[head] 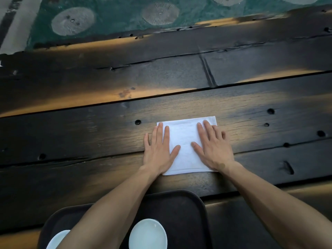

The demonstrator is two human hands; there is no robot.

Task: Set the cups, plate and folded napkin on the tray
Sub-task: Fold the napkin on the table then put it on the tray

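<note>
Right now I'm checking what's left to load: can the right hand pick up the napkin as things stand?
Probably yes. The right hand already lies flat on the folded napkin, fingers straight, and nothing covers the cloth except the left hand pressing its other side, which would need to lift.

A dark, weathered plank tabletop (89, 133), scored with cracks and small round holes, fills most of the frame, warm light streaking across its boards. Along the top edge lies a green floor covering (116, 17) with pale oval patches.
</note>
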